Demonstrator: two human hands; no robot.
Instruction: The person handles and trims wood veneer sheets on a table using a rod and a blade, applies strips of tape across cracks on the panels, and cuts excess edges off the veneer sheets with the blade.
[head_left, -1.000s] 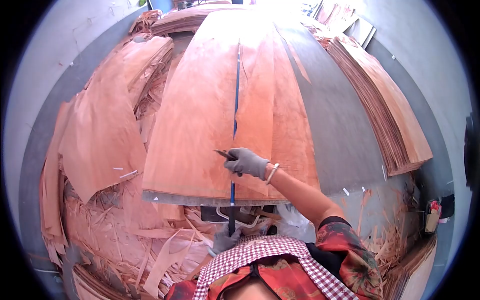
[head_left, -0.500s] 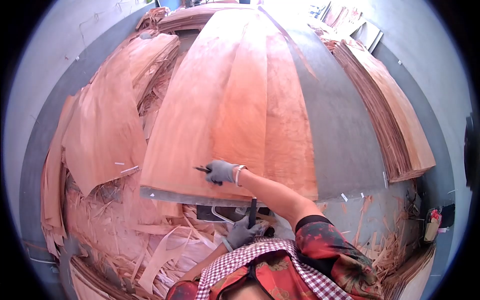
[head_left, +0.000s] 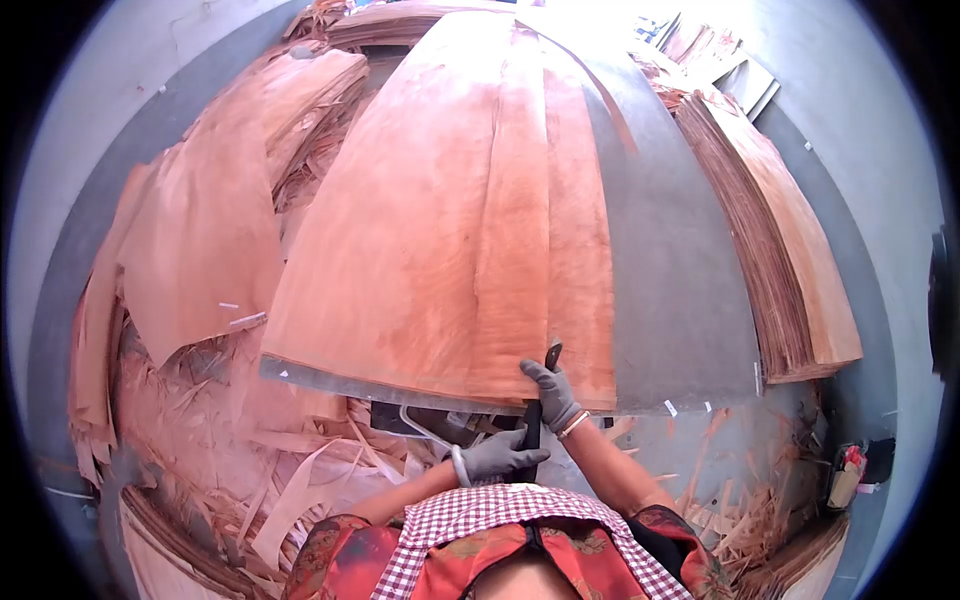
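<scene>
Reddish wood veneer sheets (head_left: pixel 400 250) lie lengthwise on a grey table (head_left: pixel 680 270), with a narrower strip of veneer (head_left: pixel 515 250) on top. Below the table's near edge, my gloved left hand (head_left: pixel 500 455) is closed round a dark bar (head_left: pixel 533 425) that stands up toward the edge. My gloved right hand (head_left: pixel 550 388) is at the near edge of the veneer, closed on a small dark tool (head_left: pixel 553 353), just above the bar's upper end. The rest of the bar is hidden.
A thick veneer stack (head_left: pixel 770 240) stands along the right side. More veneer sheets (head_left: pixel 200 240) lie at the left. Torn scraps (head_left: pixel 200 430) cover the floor near the table. A thin strip (head_left: pixel 600 95) curls at the table's far end.
My right hand has moved back from over the veneer to the near edge. The long blue rod on the sheets is no longer visible there. My left hand has shifted right with the dark bar.
</scene>
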